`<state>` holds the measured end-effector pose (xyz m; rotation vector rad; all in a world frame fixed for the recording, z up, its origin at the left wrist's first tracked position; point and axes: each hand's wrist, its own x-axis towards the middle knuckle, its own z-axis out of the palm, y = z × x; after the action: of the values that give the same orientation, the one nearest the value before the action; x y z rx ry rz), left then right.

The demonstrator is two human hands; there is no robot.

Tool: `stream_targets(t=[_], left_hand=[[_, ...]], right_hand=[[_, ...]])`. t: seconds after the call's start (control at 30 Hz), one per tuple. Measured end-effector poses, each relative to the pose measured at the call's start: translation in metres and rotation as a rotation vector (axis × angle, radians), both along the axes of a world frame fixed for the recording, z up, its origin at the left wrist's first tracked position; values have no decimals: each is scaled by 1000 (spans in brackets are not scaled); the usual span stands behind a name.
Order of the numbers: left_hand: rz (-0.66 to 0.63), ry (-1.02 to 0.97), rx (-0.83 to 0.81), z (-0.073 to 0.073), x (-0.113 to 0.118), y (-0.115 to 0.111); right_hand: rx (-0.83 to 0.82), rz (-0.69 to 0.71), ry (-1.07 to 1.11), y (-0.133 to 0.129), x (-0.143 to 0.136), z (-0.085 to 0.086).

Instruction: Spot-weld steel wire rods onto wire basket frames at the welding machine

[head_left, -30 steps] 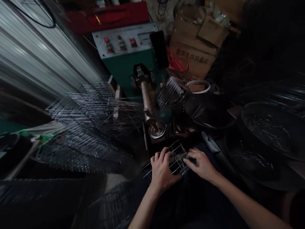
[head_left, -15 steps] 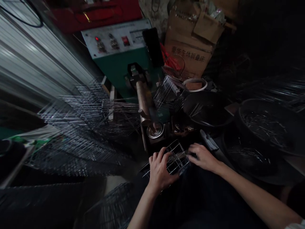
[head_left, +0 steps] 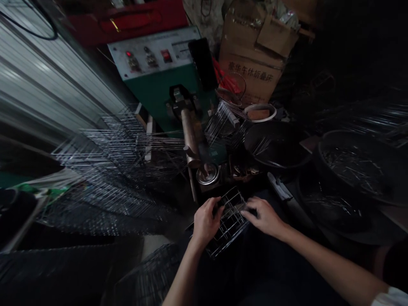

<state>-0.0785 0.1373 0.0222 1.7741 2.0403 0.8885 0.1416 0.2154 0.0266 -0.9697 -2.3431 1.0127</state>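
A small welded wire grid [head_left: 230, 227] lies tilted low in front of me, above my dark-clothed lap. On its left side my left hand [head_left: 205, 221] is closed, with bent fingers and thumb at the wires. My right hand [head_left: 266, 216] pinches at the grid's right edge, thumb and fingertips close together. Any small loose wire between those fingertips is too dark to make out. Just beyond the grid stands a round metal electrode base [head_left: 208, 173], below the thick copper-coloured arm [head_left: 190, 134] of a green machine [head_left: 153, 95].
Stacked wire grids [head_left: 105, 170] fill the left side. Dark basins [head_left: 357, 170] with loose wire pieces stand at right, near a pale-handled tool [head_left: 279, 186]. Behind are a phone [head_left: 202, 63] on the machine, a white-rimmed bowl [head_left: 260, 113] and a cardboard box [head_left: 251, 63].
My left hand's spread fingers have drawn together and moved slightly left, uncovering more of the grid. My right hand has shifted a little left along the grid's edge.
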Motion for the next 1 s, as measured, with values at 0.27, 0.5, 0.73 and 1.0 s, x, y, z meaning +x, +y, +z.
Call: stream_targets(t=[0.27,0.5,0.73,1.0], left_hand=[[-31,31,26,-5,-1,-5],[-39,46,21,-7,-2,-7],[0,30,36,-4,2,-4],[-23,38,19,-5,0,-5]], right_hand=[[124,24,-73,12,6,-7],[254,179,-142,28,16,-8],[99,37,-30,6,-1,-7],[190,117,-98,17,11,-11]])
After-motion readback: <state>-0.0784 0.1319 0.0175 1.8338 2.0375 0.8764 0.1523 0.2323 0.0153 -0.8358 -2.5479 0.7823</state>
